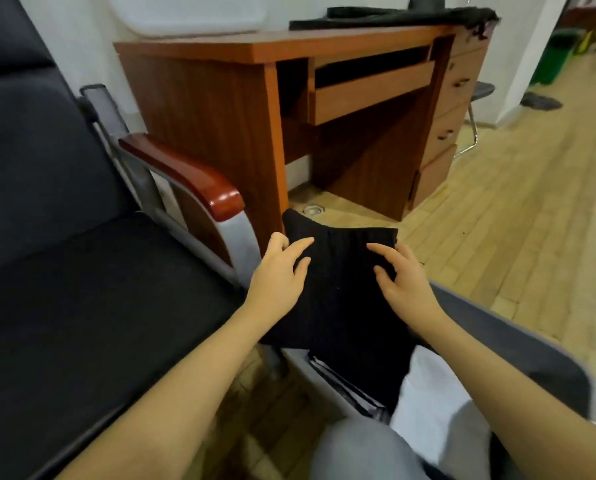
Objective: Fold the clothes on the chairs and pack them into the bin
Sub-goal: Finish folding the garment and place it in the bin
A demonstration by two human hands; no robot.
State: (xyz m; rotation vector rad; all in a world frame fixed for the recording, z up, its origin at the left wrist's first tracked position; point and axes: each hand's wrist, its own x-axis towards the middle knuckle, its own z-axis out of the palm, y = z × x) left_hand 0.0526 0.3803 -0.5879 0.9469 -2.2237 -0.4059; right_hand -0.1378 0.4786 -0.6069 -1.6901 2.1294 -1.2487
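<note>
Black folded garment at centre frame, over the grey bin toward 4 o'clock | left hand on its 9 o'clock edge, fingers spread and lightly bent, pressing the cloth | right hand on its 3 o'clock edge, likewise | black chair at 9 o'clock | wooden desk at 12 o'clock

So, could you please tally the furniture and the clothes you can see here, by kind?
Chairs: 2, the black armchair and one behind the desk.
Desks: 1.
Black garments: 2, one under both hands, one on the desk.
White garments: 1.
Total: 6.
</note>
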